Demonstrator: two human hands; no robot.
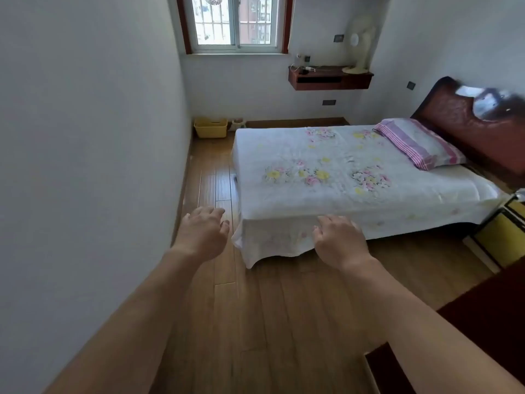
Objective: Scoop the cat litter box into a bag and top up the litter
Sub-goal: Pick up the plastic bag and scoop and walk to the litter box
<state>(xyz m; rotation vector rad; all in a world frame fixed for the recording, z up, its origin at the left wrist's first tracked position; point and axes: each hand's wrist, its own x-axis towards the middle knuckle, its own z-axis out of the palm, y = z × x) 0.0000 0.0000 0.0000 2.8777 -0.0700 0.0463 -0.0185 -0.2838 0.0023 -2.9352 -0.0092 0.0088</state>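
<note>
A yellow plastic litter box (210,127) sits on the floor in the far left corner, under the window. Beside it, to the right, stands a small pale container (238,124); what it holds is too small to tell. My left hand (202,232) is stretched out in front of me, fingers apart, holding nothing. My right hand (339,240) is also out in front, fingers loosely spread and empty, in line with the foot corner of the bed. Both hands are far from the box. No bag or scoop is visible.
A bed (341,177) with a flowered sheet and striped pillow fills the right half of the room. A narrow strip of wooden floor (216,177) runs between the left wall and the bed toward the corner. A wall shelf (329,79) hangs under the window's right side. Dark furniture (483,322) stands at right.
</note>
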